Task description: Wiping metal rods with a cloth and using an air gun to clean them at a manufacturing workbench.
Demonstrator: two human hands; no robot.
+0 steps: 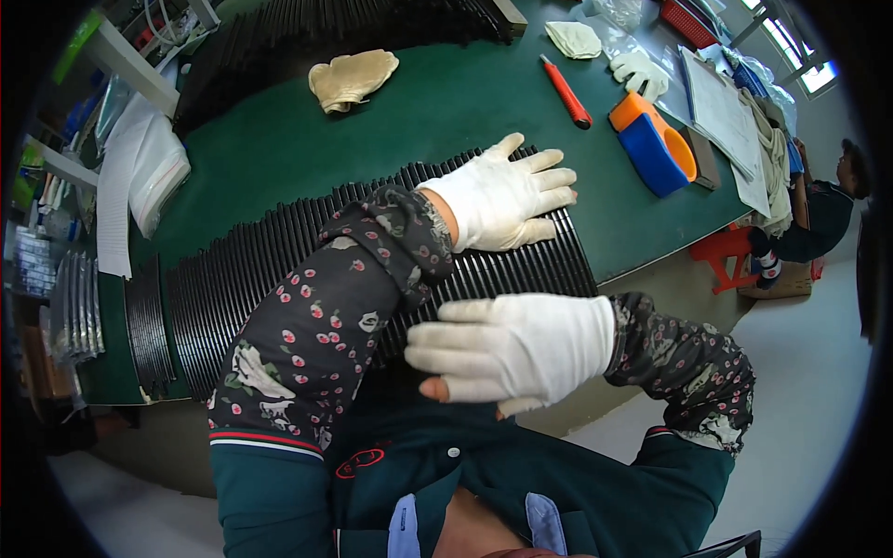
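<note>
A long row of thin black rods [270, 256] lies side by side on the green table [233, 167]. My left hand [498, 200], in a white glove, rests flat with fingers spread across the rods near the right end of the row. My right hand [516, 349], gloved with bare thumb and fingertip showing, is stretched out flat at the rods' near ends. Whether it touches them I cannot tell. Neither hand grips anything. My left forearm hides the middle of the row. At the left a smaller group of black rods [147, 321] lies apart by a narrow gap.
Farther back lie a beige glove [349, 79], a red utility knife [566, 91], white gloves [637, 73] and a tape dispenser in blue and orange [662, 153]. More black rods [307, 42] fill the far edge. Papers [721, 107] lie at right; another person [819, 219] sits beyond.
</note>
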